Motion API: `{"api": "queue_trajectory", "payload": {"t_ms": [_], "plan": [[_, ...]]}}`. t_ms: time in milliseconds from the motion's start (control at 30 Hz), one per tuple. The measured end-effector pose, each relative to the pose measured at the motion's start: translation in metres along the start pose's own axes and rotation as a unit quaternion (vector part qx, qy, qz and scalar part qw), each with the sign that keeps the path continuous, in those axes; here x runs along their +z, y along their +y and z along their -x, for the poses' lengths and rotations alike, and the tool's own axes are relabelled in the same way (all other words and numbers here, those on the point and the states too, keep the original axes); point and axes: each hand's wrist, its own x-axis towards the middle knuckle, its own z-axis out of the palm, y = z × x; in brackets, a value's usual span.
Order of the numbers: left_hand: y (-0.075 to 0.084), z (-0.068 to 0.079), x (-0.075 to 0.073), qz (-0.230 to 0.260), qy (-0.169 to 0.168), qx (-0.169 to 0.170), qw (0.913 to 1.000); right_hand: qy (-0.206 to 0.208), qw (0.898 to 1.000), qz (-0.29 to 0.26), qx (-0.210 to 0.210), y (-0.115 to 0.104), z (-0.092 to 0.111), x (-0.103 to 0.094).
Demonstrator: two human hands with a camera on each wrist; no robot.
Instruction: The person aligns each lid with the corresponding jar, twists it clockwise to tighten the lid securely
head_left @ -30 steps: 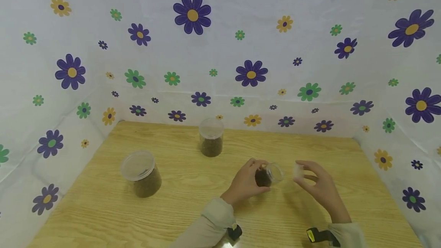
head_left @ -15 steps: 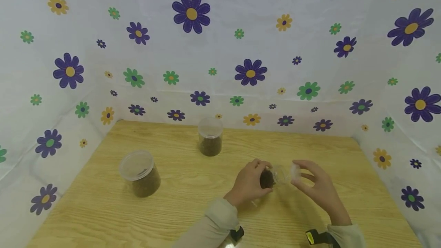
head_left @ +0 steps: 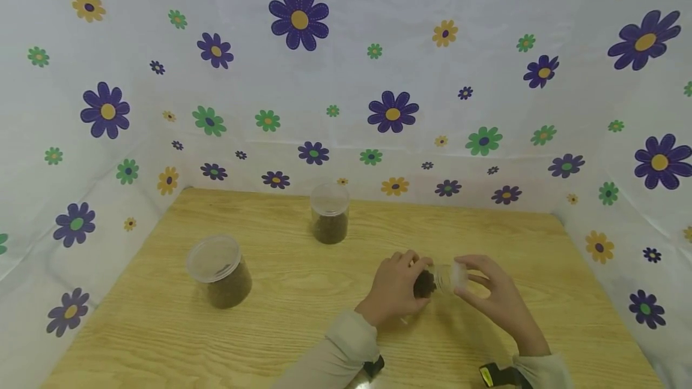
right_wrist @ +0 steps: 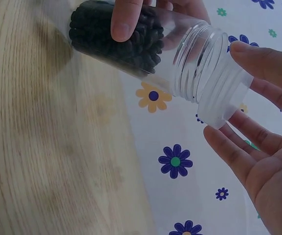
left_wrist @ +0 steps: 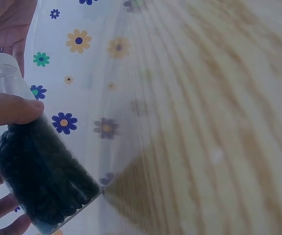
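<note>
My left hand (head_left: pixel 393 288) grips a clear plastic jar (right_wrist: pixel 172 61) tilted well over, with its mouth toward the right. Dark beans (right_wrist: pixel 143 46) lie in the jar's lower part, away from the threaded neck. In my right hand (head_left: pixel 500 299) a frosted white lid (right_wrist: pixel 220 98) is held by thumb and fingers at its edge. The lid sits right at the jar's mouth, with the neck threads showing beside it in the right wrist view. The left wrist view shows the left thumb (left_wrist: pixel 16 108) across the jar's side and the lid (left_wrist: pixel 5 61) above.
A wide lidded jar (head_left: pixel 229 286) with dark contents stands on the left of the wooden table (head_left: pixel 270 335). Another lidded jar (head_left: pixel 330 228), partly filled, is farther back near the middle. Flower-print sheeting (head_left: pixel 335 77) walls the table's back and sides.
My left hand has moved slightly right with the jar, tipping it flatter. My right hand has come a little left, bringing the lid from apart to the jar's mouth.
</note>
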Motion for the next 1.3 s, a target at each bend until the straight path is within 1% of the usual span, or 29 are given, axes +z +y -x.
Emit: {"api": "queue_trajectory", "payload": {"t_ms": [133, 333, 500, 633, 667, 867, 1100, 1300], "plan": [[0.0, 0.0, 0.001, -0.007, -0.001, 0.005, 1.0, 0.001, 1.0, -0.009, -0.009, 0.001, 0.002, 0.001], [0.0, 0.0, 0.004, -0.017, -0.005, 0.004, 0.9998, 0.0, 1.0, -0.014, -0.009, -0.001, 0.004, 0.002], [0.0, 0.0, 0.003, -0.016, -0.009, 0.005, 0.9998, -0.002, 1.0, -0.007, -0.007, -0.002, 0.004, 0.003], [0.0, 0.001, 0.001, -0.024, -0.01, 0.007, 0.9996, -0.009, 1.0, -0.01, -0.009, -0.002, 0.005, 0.005], [-0.001, 0.001, 0.002, -0.025, -0.006, 0.008, 0.9996, -0.011, 1.0, -0.011, -0.01, -0.002, 0.005, 0.005], [-0.002, 0.002, 0.001, -0.03, -0.007, 0.005, 0.9995, -0.018, 1.0, -0.019, -0.009, 0.005, 0.004, 0.009], [-0.002, 0.001, -0.004, -0.032, -0.018, -0.003, 0.9993, -0.027, 0.999, -0.037, -0.023, 0.004, 0.0, 0.011], [-0.001, 0.001, -0.008, -0.024, -0.034, -0.011, 0.999, -0.035, 0.998, -0.044, -0.023, 0.001, -0.002, 0.013]]}}
